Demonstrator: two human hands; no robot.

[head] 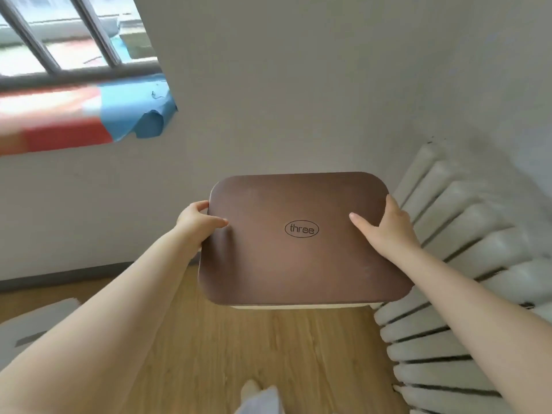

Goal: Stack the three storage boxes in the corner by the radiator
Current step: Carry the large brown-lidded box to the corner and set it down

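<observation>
Head view: two hands hold a box.
The left hand and right hand grip the brown-lidded storage box by its sides, keeping it level beside the radiator.

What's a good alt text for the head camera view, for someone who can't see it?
Two bare hands, left hand and right hand, grip the sides of a storage box with a brown lid marked "three", in a corner beside a white radiator, above a wooden floor.

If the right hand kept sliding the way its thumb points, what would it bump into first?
Nothing solid: the right hand points left across the brown lid. It would likely pass over the "three" logo toward the left hand.
</observation>
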